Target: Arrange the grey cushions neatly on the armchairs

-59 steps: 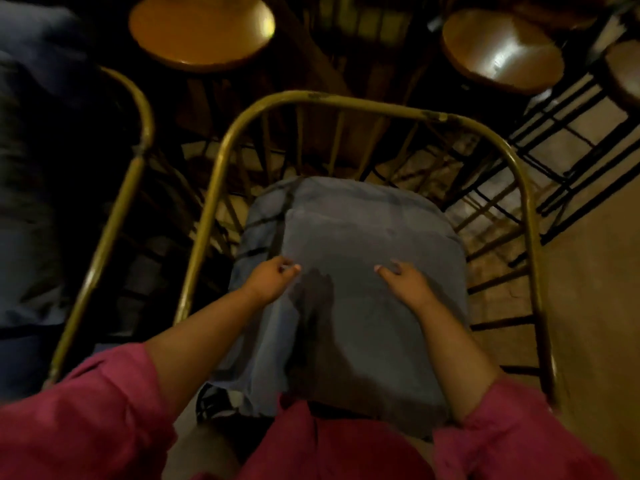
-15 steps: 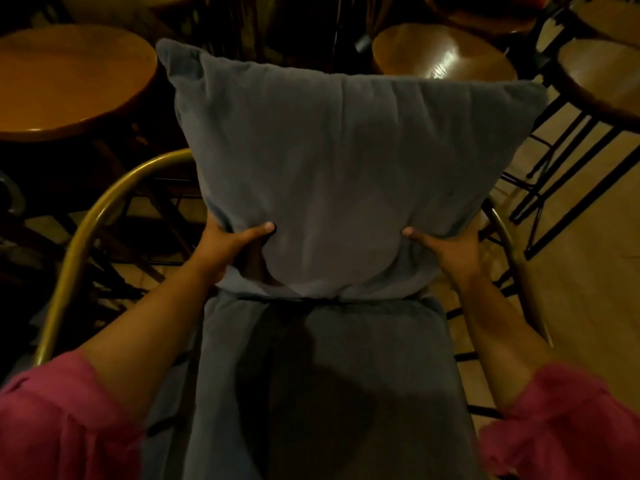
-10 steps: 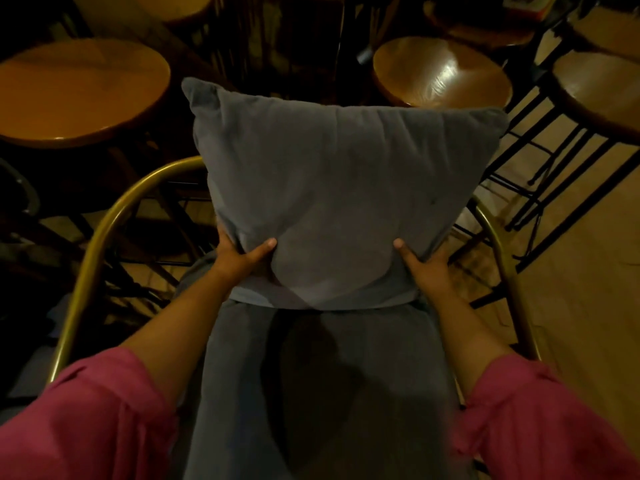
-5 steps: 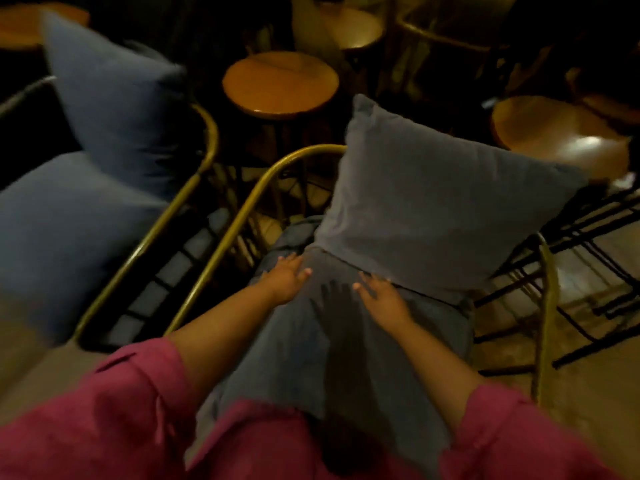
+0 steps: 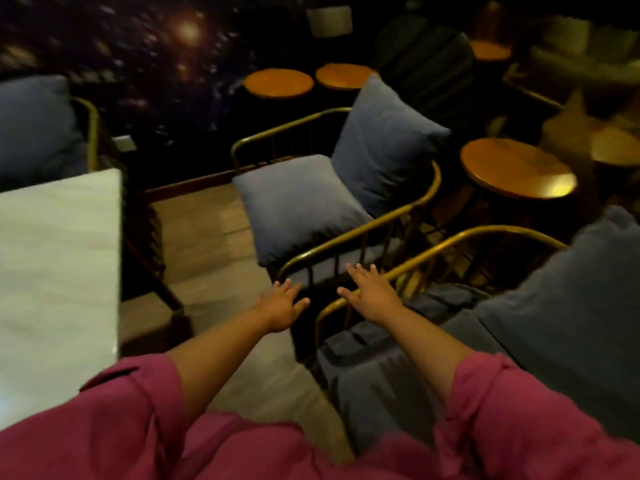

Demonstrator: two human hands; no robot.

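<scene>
Dim lounge, wood floor, head view only. Middle armchair (image 5: 346,251): seat cushion (image 5: 298,206) lies flat, back cushion (image 5: 384,143) is propped upright against the gold frame, so it reads as arranged. Near armchair (image 5: 433,247) holds another grey cushion (image 5: 568,303) leaning on its backrest. Left hand (image 5: 282,304) and right hand (image 5: 372,292) hover with spread fingers, each grip empty, probably reaching on. White counter (image 5: 59,265) at left.

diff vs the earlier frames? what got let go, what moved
Both hands released the back cushion, which 1.5 s ago they held upright by its lower corners. It now leans at the back of the near armchair, above the seat cushion. The left hand and right hand are open and empty, stretched toward the next armchair. The view swung left. The seat cushion stayed put.
</scene>
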